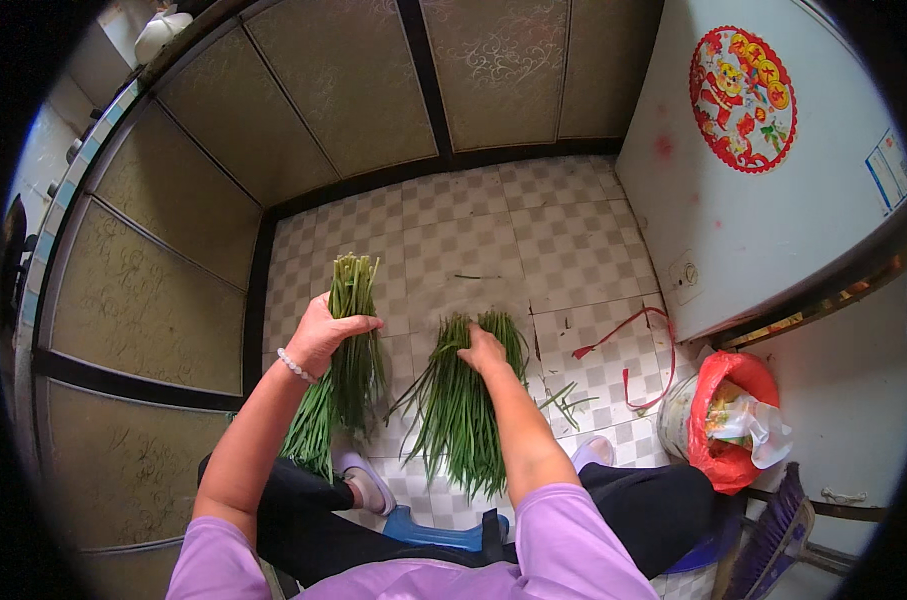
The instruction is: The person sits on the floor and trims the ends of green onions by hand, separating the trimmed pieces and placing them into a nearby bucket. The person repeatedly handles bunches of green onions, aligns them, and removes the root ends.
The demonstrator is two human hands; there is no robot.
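Observation:
My left hand (324,334) is closed around a thick bundle of garlic chives (356,367), held with the pale stem ends up and the green leaves hanging down. To the right, a loose pile of chives (457,405) lies on the tiled floor, its cut ends pointing away from me. My right hand (485,349) reaches into the top of this pile, fingers among the stems; how firmly they grip is hidden. A few stray chive pieces (566,405) lie right of the pile, and one short piece (468,277) lies beyond it.
A red strap (672,352) curls on the floor at the right, near a bin with a red plastic bag (757,371). A purple broom (772,525) stands beside it. Cabinets (288,90) border the left and far sides, a white refrigerator (671,210) the right. Beneath me is a blue stool (438,534).

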